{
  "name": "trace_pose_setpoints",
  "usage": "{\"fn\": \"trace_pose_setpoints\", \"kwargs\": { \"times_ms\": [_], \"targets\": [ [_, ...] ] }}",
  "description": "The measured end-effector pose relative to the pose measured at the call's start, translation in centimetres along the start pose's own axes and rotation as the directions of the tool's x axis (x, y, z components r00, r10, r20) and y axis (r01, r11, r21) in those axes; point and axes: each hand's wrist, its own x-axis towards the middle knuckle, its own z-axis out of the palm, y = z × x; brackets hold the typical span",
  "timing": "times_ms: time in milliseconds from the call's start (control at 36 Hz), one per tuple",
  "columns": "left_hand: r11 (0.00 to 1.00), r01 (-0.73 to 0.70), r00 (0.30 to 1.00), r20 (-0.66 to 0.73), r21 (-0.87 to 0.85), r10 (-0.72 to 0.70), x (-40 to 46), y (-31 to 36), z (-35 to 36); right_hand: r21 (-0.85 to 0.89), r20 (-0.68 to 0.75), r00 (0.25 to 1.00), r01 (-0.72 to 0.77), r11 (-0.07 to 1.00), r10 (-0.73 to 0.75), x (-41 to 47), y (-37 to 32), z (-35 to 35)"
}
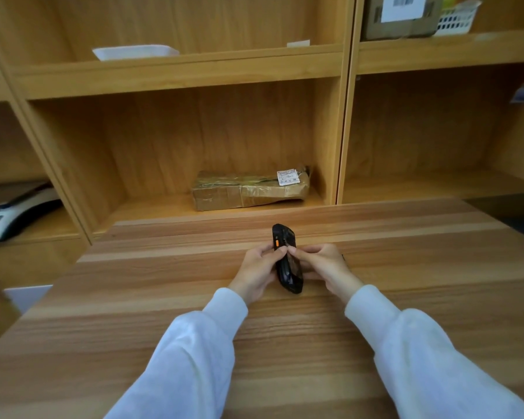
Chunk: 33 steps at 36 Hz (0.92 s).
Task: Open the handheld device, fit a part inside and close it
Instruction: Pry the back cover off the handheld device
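Observation:
A black handheld device point(285, 237) with an orange side button is held on its edge just above the wooden table point(164, 313). My left hand point(256, 272) grips its left side, fingers curled round it. My right hand point(322, 266) holds the right side, thumb and fingertips pinching near the middle of the device. The two thumbs almost meet on its upper face. The device's underside and any cover seam are hidden by my fingers. I see no separate part on the table.
Wooden shelving stands behind the table. A taped cardboard parcel point(250, 189) lies in the middle compartment. A white and grey machine point(9, 213) sits on the left shelf. Above are a white tray point(135, 52), a labelled box point(401, 16) and a white basket point(459, 19).

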Motion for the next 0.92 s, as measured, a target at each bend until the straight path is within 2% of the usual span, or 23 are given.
{"fn": "trace_pose_setpoints", "kwargs": {
  "times_ms": [139,333,417,528,583,722,917],
  "targets": [
    [1.0,-0.016,0.993,-0.118,0.022,0.019,0.9,-0.5,-0.3,-0.063,-0.1,0.994,0.031,0.998,-0.037,0.1,0.1,-0.1],
    [0.986,-0.031,0.971,-0.227,0.165,0.069,1.9,-1.4,-1.7,-0.204,-0.155,0.984,0.056,0.977,-0.089,0.1,0.6,0.7],
    [0.959,-0.038,0.958,-0.263,0.28,0.115,2.1,-1.5,-2.2,-0.263,-0.163,0.982,0.049,0.964,-0.094,0.4,0.6,0.8],
    [0.869,-0.03,0.937,-0.289,0.493,0.197,2.2,-1.4,-2.7,-0.358,-0.167,0.978,0.06,0.932,-0.127,0.7,0.6,0.8],
    [0.839,-0.009,0.932,-0.299,0.545,0.204,2.3,-1.3,-2.9,-0.402,-0.166,0.975,0.072,0.913,-0.15,1.0,0.6,0.7],
    [0.782,0.018,0.943,-0.27,0.623,0.193,2.5,-1.6,-2.9,-0.525,-0.129,0.966,0.125,0.842,-0.224,1.3,1.0,0.4],
    [0.773,0.064,0.937,-0.304,0.631,0.17,2.7,-1.9,-3.1,-0.614,-0.126,0.957,0.133,0.778,-0.263,1.3,1.3,0.6]
  ]
}}
